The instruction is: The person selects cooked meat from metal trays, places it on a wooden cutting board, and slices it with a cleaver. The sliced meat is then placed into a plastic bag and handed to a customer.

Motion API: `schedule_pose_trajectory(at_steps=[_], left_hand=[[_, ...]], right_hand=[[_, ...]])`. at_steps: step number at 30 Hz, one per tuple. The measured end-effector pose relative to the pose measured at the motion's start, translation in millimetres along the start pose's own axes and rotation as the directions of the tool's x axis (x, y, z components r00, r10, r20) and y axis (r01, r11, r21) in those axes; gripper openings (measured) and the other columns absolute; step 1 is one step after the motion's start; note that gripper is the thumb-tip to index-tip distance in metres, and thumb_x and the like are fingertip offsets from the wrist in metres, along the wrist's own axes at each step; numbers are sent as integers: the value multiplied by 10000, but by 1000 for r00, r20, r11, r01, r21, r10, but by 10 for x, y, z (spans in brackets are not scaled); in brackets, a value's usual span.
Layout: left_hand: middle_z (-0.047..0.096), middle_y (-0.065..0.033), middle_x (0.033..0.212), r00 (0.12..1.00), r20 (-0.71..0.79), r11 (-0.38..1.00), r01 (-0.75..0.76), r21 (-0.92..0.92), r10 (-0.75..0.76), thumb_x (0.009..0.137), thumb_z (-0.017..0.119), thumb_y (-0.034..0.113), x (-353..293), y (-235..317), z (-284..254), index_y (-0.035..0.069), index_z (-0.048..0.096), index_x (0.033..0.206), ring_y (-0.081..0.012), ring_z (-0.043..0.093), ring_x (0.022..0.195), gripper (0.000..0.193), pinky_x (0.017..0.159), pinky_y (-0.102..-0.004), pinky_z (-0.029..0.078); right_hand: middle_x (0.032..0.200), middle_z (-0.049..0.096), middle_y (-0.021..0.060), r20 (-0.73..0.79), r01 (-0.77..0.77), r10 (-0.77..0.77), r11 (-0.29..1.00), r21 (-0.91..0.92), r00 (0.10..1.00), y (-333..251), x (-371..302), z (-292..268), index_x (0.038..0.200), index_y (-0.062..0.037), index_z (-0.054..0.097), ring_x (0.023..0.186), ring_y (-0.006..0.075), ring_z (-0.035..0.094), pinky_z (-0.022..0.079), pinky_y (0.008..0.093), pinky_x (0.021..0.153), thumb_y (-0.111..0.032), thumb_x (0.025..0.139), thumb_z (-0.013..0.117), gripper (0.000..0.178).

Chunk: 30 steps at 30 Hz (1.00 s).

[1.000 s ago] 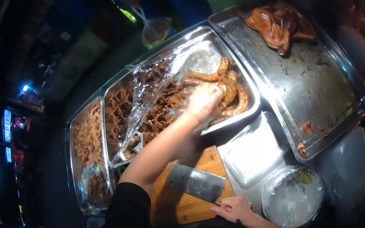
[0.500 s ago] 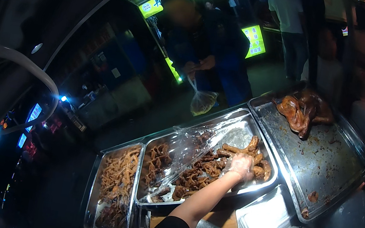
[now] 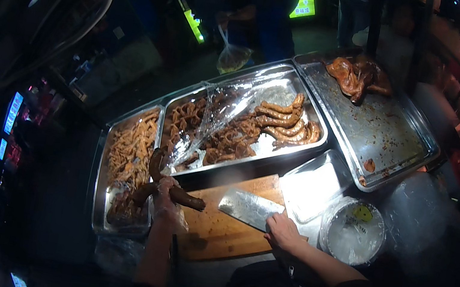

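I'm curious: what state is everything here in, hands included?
Left hand, closed around dark meat pieces
Cleaver, blade over the cutting board
Right hand, closed on the cleaver's handle
Middle tray, partly covered with clear film
Right tray, uncovered, roasted bird at far end
Left tray, holding brown pieces
Plastic bag, hanging, with something inside

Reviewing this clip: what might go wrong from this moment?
The left hand grips dark sausage-like pieces that stick out on both sides, so one could slip loose. The right hand holds the cleaver over the cutting board; should the hands come close together, it might nick the left one.
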<state>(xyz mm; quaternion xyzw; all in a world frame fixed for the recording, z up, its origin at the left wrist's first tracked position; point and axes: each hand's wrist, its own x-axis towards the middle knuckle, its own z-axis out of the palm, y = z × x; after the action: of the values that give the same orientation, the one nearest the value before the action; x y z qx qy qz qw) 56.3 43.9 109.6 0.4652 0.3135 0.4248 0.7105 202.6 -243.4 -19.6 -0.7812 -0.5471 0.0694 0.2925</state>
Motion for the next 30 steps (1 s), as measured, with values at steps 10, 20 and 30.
schedule_pose_trajectory(at_steps=[10, 20, 30], left_hand=[[583, -88, 912, 859, -235, 837, 323, -442, -455, 837, 596, 433, -451, -1341, -794, 105, 556, 963, -272, 596, 836, 354, 767, -417, 520], [613, -255, 980, 753, -192, 570, 278, -773, -629, 761, 462, 766, 370, -2684, -681, -35, 540, 1163, -439, 573, 928, 899, 783, -623, 463], [600, -99, 926, 798, -48, 757, 587, 285, -601, 923, 539, 375, -233, -987, -238, 39, 595, 1063, -161, 579, 766, 369, 649, -321, 489]], right_hand=[[872, 570, 203, 49, -199, 201, 979, -44, 978, -18, -121, -265, 1011, -38, 556, 740, 337, 611, 517, 417, 656, -191, 854, 624, 230], [693, 565, 39, 214, -496, 454, 707, 503, 865, -240, -166, -464, 1112, -35, 562, 557, 102, 541, 440, 256, 474, -211, 951, 539, 239], [794, 631, 100, 293, -534, 446, 698, 477, 846, -130, 37, -225, 1076, -22, 572, 721, 166, 586, 468, 301, 666, -283, 944, 556, 292]])
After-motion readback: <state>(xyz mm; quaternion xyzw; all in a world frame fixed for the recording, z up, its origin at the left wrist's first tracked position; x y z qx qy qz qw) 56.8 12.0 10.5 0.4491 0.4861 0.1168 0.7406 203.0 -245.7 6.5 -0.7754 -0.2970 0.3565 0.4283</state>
